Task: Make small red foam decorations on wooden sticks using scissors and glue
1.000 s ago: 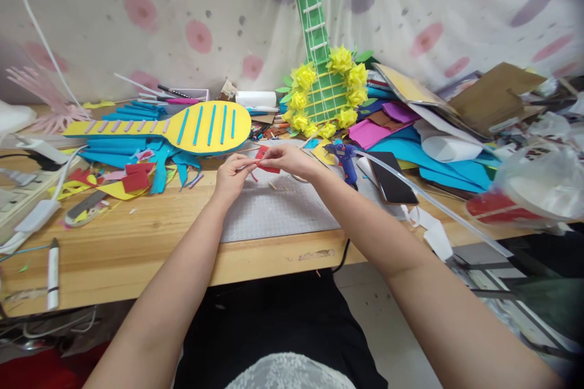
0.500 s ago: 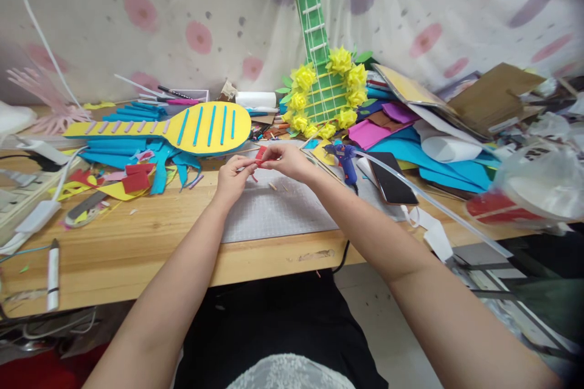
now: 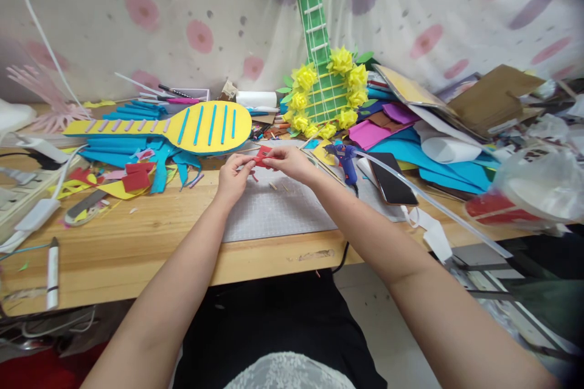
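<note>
Between my two hands is a small piece of red paper (image 3: 263, 157), held above the grey cutting mat (image 3: 278, 216). My left hand (image 3: 235, 177) pinches its left side with thumb and fingers. From the right, my right hand (image 3: 288, 163) pinches the same piece, its fingertips close to the left ones. A thin red strip (image 3: 254, 177) and small wooden bits (image 3: 272, 186) lie on the mat below. Just behind stands a green paper guitar (image 3: 326, 94) ringed with yellow flowers. A yellow paddle-shaped paper instrument (image 3: 207, 127) with blue strips lies to the left.
A blue glue gun (image 3: 347, 167) with a long clear glue stick and a phone (image 3: 391, 179) lie right of my hands. Blue sheets (image 3: 429, 155) and cardboard pile up behind. Paper scraps (image 3: 137, 177), a power strip (image 3: 22, 206) and a marker (image 3: 53, 273) are at left.
The red paper now shows more of its surface between my fingers, which have shifted slightly. Both arms stay nearly in place, and the other things lie as before.
</note>
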`<state>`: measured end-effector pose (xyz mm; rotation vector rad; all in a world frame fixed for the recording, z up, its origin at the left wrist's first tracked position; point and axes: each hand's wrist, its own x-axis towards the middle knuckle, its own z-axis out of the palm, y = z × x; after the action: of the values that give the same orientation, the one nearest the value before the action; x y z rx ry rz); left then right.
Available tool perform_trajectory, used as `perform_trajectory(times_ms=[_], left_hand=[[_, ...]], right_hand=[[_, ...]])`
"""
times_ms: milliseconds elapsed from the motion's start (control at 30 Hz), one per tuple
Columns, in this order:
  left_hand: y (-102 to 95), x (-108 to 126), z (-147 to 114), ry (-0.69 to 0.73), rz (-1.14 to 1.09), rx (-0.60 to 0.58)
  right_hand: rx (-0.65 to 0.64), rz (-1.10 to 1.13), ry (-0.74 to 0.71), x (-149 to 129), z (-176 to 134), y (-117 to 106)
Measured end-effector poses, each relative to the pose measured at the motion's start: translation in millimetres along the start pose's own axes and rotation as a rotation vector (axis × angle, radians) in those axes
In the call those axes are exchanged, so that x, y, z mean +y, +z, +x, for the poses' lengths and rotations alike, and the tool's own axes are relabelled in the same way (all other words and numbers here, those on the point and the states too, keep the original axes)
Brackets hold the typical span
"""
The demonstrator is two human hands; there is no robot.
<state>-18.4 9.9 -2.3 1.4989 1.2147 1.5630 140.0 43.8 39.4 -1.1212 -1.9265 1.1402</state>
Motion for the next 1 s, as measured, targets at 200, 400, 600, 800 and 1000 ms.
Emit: perform_trajectory(times_ms=[200, 400, 600, 800, 1000], left_hand=[[0.6, -3, 1, -0.038, -0.079, 0.019], [0.6, -2, 1, -0.034, -0.085, 0.025], [0.4, -5, 1, -0.051, -0.075, -0.003], [1.9, -8, 2, -0.112, -0.138, 0.01], [4.4, -2, 1, -0.28, -0.223, -0.045]], right_hand=[[0.063, 0.082, 0.006, 4, 3, 4], [0.037, -0.001, -0.017, 6, 2, 4], [0.069, 0.046, 0.028, 15, 7, 6], [0.087, 0.055, 0.027, 10, 5, 5], [0.117, -0.216, -0.297, 4, 0, 4]])
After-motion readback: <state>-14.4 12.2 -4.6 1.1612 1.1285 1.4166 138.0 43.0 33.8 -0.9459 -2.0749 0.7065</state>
